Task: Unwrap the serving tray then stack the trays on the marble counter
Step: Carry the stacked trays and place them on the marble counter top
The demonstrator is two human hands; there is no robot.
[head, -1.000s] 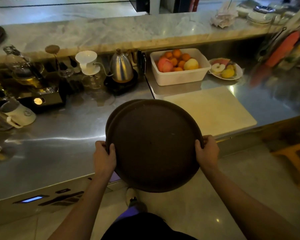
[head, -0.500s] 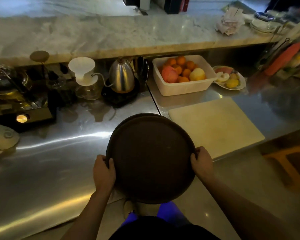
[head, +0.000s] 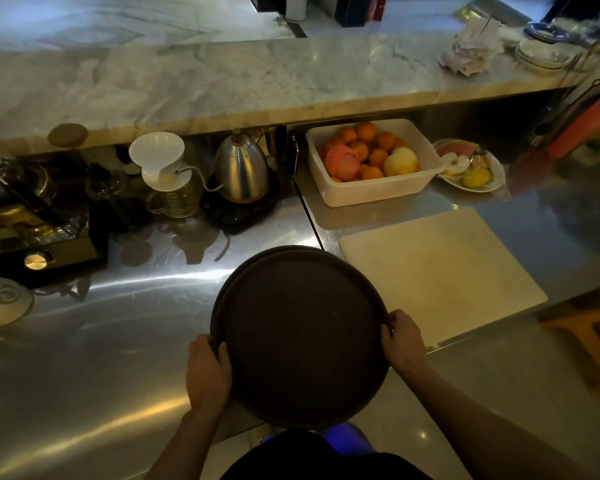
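A: Largest first. What surfaces are there?

B: Two. A marble tabletop [head: 222, 77] runs across the back, raised, and a steel tabletop [head: 84, 341] sits below it, nearer the person.

A: And on the steel one?

B: One pale cutting board [head: 440, 271] at right, lying flat. Behind it one white tub [head: 374, 194] of oranges and other fruit, and one plate [head: 489, 185] of cut fruit just beside the tub. To the left, one steel kettle [head: 241, 168] on a dark base, then one white dripper [head: 158, 155] on a glass carafe.

A: The trays?

B: Two round brown trays [head: 298, 337], stacked, the lower one's rim peeking out at the upper left. Being round, they have no long axis; the top face is turned up toward the camera, roughly level. They hang over the near edge of the steel tabletop, just left of the cutting board, not on the marble.

A: The hands?

B: Two, both clenched on the rims. The left hand [head: 207, 372] wraps the left edge with the thumb on top; the right hand [head: 402, 337] clasps the right edge the same way.
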